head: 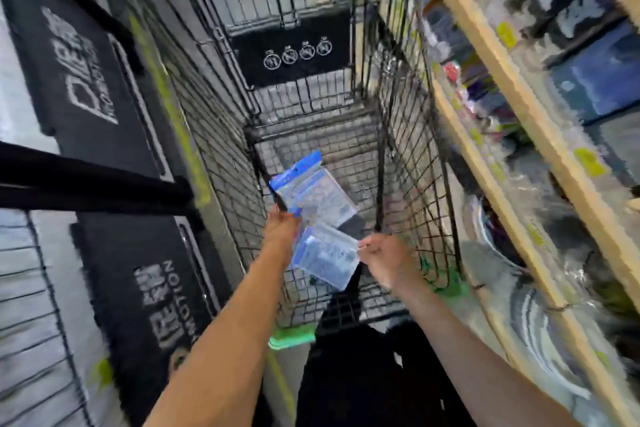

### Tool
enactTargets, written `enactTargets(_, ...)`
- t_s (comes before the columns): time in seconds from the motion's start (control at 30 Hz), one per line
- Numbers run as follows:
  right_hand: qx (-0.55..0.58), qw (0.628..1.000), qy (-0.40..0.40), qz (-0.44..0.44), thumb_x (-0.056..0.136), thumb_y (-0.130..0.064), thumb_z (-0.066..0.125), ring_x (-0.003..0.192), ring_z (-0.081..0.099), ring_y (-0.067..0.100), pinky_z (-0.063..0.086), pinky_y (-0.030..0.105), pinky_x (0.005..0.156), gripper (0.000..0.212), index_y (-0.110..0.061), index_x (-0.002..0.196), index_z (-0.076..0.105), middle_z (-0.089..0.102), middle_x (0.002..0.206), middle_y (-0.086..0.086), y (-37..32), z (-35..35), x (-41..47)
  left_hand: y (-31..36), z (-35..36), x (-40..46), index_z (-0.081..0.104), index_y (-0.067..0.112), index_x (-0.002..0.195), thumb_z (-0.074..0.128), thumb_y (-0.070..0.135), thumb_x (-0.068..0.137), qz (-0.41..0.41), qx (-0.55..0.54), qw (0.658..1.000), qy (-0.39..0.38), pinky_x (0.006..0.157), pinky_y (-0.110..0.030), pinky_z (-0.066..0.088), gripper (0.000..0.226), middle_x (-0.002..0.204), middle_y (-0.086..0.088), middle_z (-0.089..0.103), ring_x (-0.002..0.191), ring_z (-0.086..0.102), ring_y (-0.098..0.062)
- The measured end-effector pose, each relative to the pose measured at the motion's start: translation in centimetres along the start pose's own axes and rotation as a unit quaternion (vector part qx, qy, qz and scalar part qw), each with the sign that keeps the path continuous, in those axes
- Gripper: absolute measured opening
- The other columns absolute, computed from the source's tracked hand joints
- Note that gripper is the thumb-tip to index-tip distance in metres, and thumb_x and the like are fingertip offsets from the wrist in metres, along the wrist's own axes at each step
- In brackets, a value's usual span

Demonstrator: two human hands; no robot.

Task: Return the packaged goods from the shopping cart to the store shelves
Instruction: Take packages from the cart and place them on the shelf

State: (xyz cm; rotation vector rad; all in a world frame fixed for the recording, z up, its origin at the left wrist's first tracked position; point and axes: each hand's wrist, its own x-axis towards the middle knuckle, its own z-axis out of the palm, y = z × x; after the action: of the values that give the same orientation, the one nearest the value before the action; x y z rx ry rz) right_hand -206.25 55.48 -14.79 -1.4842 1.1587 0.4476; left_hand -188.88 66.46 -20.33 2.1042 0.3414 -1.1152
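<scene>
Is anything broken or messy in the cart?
Nothing looks broken or spilled. The left hand holds a blue-topped packet and the right hand pinches a second clear packet over the wire cart. The picture is blurry, so small damage would not show.

Two clear packets, blue headers: upper packet (313,192) and lower packet (325,258), both tilted, held above wire cart (408,184).
</scene>
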Motion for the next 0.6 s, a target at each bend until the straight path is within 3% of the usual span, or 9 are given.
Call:
enactTargets(0.03, -0.033, 0.999, -0.024, 0.022, 0.092, -0.016, 0.065, 0.109, 0.062, 0.038, 0.050, 0.016, 0.078, 0.030, 0.005, 0.113, 0.063, 0.066, 0.114, 0.025, 1.5, 1.0, 1.1, -1.9, -0.1, 1.1, 0.065, -0.011, 0.100, 0.057, 0.008, 0.092, -0.024, 0.053, 0.998, 0.005, 0.059, -0.027, 0.052, 0.022, 0.085, -0.021, 0.070, 0.069, 0.072, -0.022)
enactTargets(0.1, -0.049, 0.994, -0.067, 0.069, 0.074, -0.039, 0.079, 0.099, 0.066, 0.030, 0.054, 0.036, 0.083, 0.052, -0.008, 0.113, 0.063, 0.068, 0.109, 0.012, 7.4, 3.0, 5.4, -5.1, 0.0, 2.6, 0.061, -0.001, 0.118, 0.061, 0.015, 0.087, -0.069, 0.086, 0.994, 0.007, 0.082, -0.034, 0.052, 0.034, 0.118, -0.024, 0.066, 0.107, 0.066, -0.036)
enactTargets(0.17, -0.033, 0.990, -0.082, 0.113, 0.051, -0.052, 0.083, 0.089, 0.064, 0.024, 0.057, 0.045, 0.079, 0.073, -0.011, 0.107, 0.060, 0.065, 0.105, 0.005, 10.0, 3.5, 7.6, -6.1, 0.4, 2.7, 0.053, 0.007, 0.130, 0.062, 0.019, 0.081, -0.060, 0.130, 0.990, 0.007, 0.098, -0.040, 0.051, 0.050, 0.129, -0.019, 0.060, 0.118, 0.059, -0.036)
enactTargets(0.23, -0.008, 0.986, -0.074, 0.149, 0.052, -0.042, 0.086, 0.079, 0.061, 0.022, 0.054, 0.037, 0.067, 0.064, -0.012, 0.102, 0.057, 0.063, 0.099, 0.007, 13.2, 4.1, 10.0, -5.4, 0.7, 1.7, 0.051, 0.007, 0.132, 0.060, 0.016, 0.086, -0.019, 0.207, 0.978, 0.009, 0.099, -0.041, 0.049, 0.048, 0.129, -0.019, 0.058, 0.118, 0.058, -0.037)
enactTargets(0.33, 0.040, 0.985, -0.011, 0.165, 0.049, -0.055, 0.089, 0.090, 0.059, 0.022, 0.052, 0.039, 0.076, 0.077, -0.017, 0.108, 0.056, 0.063, 0.109, 0.003, 11.7, 4.0, 10.6, -5.3, 1.9, 3.0, 0.052, 0.003, 0.128, 0.057, 0.025, 0.095, 0.042, 0.269, 0.962, 0.013, 0.096, -0.045, 0.048, 0.040, 0.128, -0.021, 0.057, 0.116, 0.058, -0.039)
enactTargets(0.37, 0.055, 0.985, 0.010, 0.161, 0.056, -0.051, 0.088, 0.092, 0.059, 0.022, 0.052, 0.041, 0.081, 0.067, -0.018, 0.107, 0.059, 0.066, 0.108, 0.002, 10.8, 3.8, 10.4, -5.3, 2.1, 3.5, 0.051, 0.002, 0.128, 0.058, 0.027, 0.095, 0.038, 0.274, 0.961, 0.018, 0.096, -0.046, 0.049, 0.042, 0.128, -0.021, 0.056, 0.116, 0.058, -0.040)
enactTargets(0.43, 0.087, 0.983, 0.023, 0.158, 0.077, -0.024, 0.081, 0.102, 0.061, 0.022, 0.055, 0.040, 0.088, 0.047, -0.018, 0.117, 0.058, 0.067, 0.113, -0.006, 9.2, 3.8, 10.4, -5.3, 2.5, 4.3, 0.050, 0.001, 0.128, 0.058, 0.026, 0.095, 0.033, 0.293, 0.955, 0.020, 0.096, -0.046, 0.049, 0.043, 0.130, -0.023, 0.054, 0.117, 0.057, -0.040)
enactTargets(0.5, 0.118, 0.981, 0.004, 0.157, 0.081, -0.005, 0.076, 0.106, 0.061, 0.019, 0.057, 0.026, 0.073, 0.063, -0.012, 0.138, 0.048, 0.062, 0.124, 0.002, 8.6, 3.3, 10.6, -5.6, 2.6, 5.0, 0.052, 0.005, 0.127, 0.061, 0.032, 0.092, 0.021, 0.304, 0.952, 0.027, 0.093, -0.041, 0.049, 0.045, 0.128, -0.020, 0.058, 0.116, 0.058, -0.038)
enactTargets(0.6, 0.025, 0.994, -0.023, 0.100, 0.074, 0.000, 0.078, 0.095, 0.066, 0.020, 0.047, 0.008, 0.058, 0.056, -0.011, 0.126, 0.061, 0.068, 0.113, 0.008, 9.5, 2.9, 11.3, -4.9, 2.7, 5.7, 0.066, 0.010, 0.108, 0.066, 0.031, 0.088, 0.025, 0.296, 0.954, 0.029, 0.079, -0.035, 0.047, 0.029, 0.110, -0.016, 0.069, 0.106, 0.064, -0.035)
